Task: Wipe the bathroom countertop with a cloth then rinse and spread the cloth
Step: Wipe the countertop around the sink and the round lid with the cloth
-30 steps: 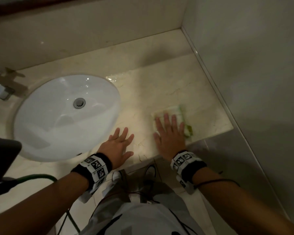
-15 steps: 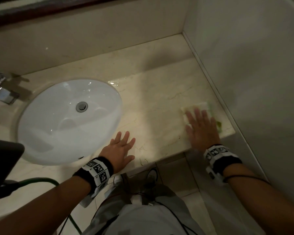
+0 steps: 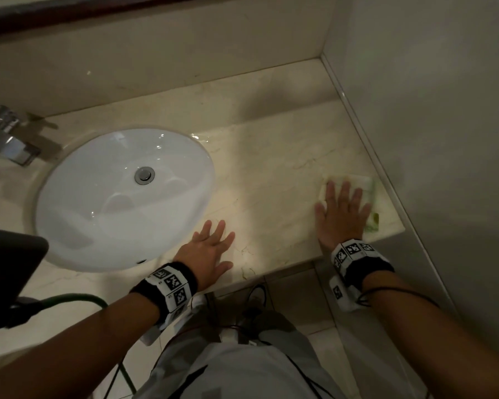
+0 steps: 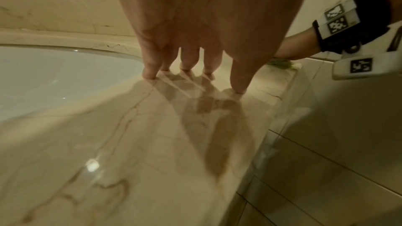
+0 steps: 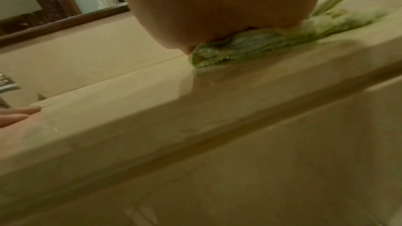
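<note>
A folded white and green cloth (image 3: 366, 191) lies near the right end of the beige marble countertop (image 3: 271, 180). My right hand (image 3: 342, 211) presses flat on it with straight, spread fingers, covering most of it. From the right wrist, the palm bears down on the cloth's green edge (image 5: 250, 47) close to the counter's front edge. My left hand (image 3: 211, 249) rests flat on the bare countertop beside the sink, fingers straight; its fingertips (image 4: 150, 75) touch the glossy stone and hold nothing.
A white oval sink (image 3: 121, 197) with a metal drain (image 3: 144, 175) sits left of the hands, a chrome faucet (image 3: 9, 142) at far left. A wall (image 3: 429, 139) bounds the counter on the right, a backsplash behind. A dark object (image 3: 9, 272) stands at lower left.
My right hand has slid the cloth to the right along the front of the counter, from near the left hand to near the right wall. The left hand has stayed put.
</note>
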